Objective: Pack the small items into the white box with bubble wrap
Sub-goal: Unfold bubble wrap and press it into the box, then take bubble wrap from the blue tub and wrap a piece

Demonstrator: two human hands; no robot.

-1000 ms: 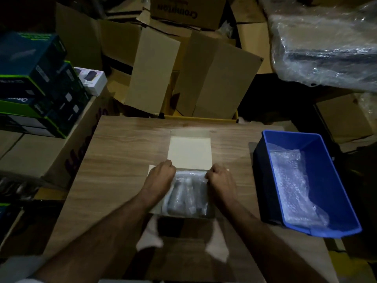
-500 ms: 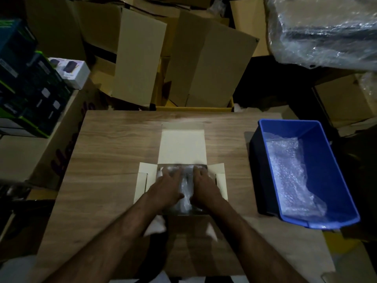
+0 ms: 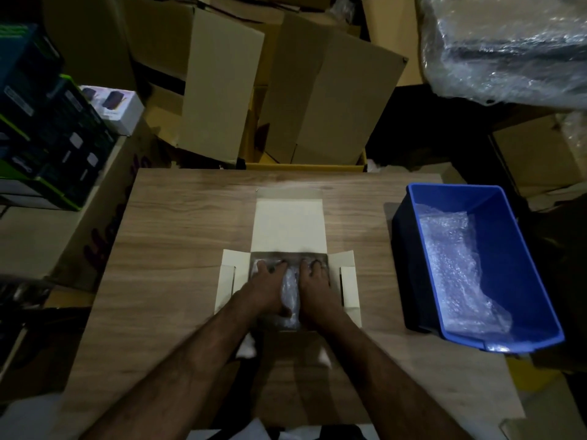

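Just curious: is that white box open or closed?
Open: the white box has its lid and side flaps spread flat on the table.

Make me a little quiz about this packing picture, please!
1. True or false: the white box has its lid flap folded shut.
2. What do the left hand and right hand press on? A) the bin B) the bubble wrap in the box C) the bare table
3. Fill in: the blue bin stands on the person's ____ side, with more bubble wrap inside.

Key
1. False: the flaps lie open on the table.
2. B: both hands lie flat on the bubble wrap.
3. right
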